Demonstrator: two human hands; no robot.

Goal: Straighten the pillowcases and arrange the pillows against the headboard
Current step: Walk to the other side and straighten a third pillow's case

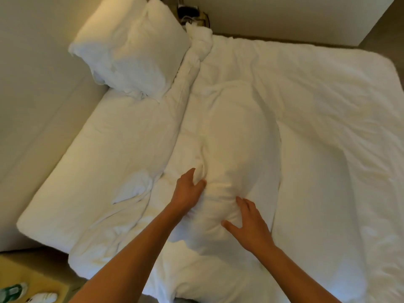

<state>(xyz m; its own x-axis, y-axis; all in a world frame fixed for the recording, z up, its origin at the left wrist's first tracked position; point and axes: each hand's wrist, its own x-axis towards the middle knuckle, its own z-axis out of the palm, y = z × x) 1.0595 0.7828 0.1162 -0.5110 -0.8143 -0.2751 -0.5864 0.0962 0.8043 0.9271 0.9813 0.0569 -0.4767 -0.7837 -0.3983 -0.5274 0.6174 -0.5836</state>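
A long white pillow lies lengthwise in the middle of the bed, on top of the rumpled white duvet. My left hand presses into the pillow's near left side, fingers dug into the fabric. My right hand grips the pillow's near end, bunching the pillowcase between thumb and fingers. A second white pillow leans crumpled against the padded headboard at the far left corner of the bed.
The bare mattress sheet shows on the left, beside the headboard. A bedside table with a bottle and small items sits at the lower left. Cables and a dark object lie at the bed's far corner by the wall.
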